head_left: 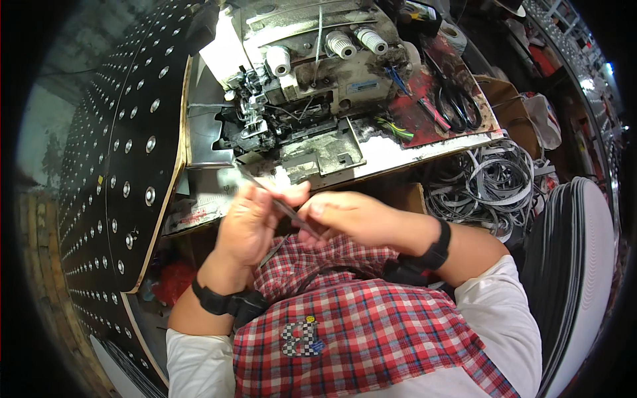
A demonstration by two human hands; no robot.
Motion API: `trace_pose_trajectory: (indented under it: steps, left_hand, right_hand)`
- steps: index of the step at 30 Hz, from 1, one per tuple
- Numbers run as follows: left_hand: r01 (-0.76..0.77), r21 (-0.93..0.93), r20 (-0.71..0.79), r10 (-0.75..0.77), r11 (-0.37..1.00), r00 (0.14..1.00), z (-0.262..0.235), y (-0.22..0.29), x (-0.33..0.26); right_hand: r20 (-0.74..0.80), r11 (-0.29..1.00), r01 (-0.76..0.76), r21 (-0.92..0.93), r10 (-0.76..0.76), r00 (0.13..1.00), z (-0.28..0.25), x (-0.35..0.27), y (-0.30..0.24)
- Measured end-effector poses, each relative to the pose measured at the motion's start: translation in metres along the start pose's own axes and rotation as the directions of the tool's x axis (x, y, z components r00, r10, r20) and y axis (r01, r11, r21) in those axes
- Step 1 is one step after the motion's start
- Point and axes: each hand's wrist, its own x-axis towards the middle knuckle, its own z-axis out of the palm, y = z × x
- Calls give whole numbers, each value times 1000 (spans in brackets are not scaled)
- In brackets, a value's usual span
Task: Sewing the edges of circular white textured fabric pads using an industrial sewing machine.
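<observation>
Both my hands meet over the front edge of the machine table. A long, thin, dark grey piece [289, 211] runs slantwise between them; motion blurs it, and I cannot make out if it is a strip or a slim tool. My left hand [247, 224] has its fingers closed at the upper part of the piece. Slightly blurred, my right hand [348, 215] closes its fingers around the lower part. Just beyond my hands stands a worn overlock sewing machine [358, 83] with white tension dials, its needle area [253, 123] lit by a lamp.
Black-handled scissors [458, 109] and a red-and-black slim tool [432, 113] lie right of the machine. Coiled grey and white strips [497, 186] heap at the right, beside a stack of curved grey-edged pieces [570, 265]. A black board with metal studs [142, 142] bounds the left.
</observation>
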Motion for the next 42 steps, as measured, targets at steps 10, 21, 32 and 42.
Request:
trace_pose_trajectory:
  steps: [10,21,32,42]
  left_hand:
    - [395,799,-384,-122,454,915,-62,111,54]
    - [504,841,-414,-367,196,833,-48,118,112]
    - [411,894,-321,-385,177,865,-44,112,123]
    - [350,904,-305,-201,248,931,-63,123,92]
  right_hand:
    - [-568,560,185,-808,-823,6,-179,-10,-90]
    - [-593,903,384,-192,-418,688,-233,32,-97]
    - [-561,745,165,-646,-611,558,-241,34,-100]
    - [-335,508,121,-853,-710,620,-233,31,-99]
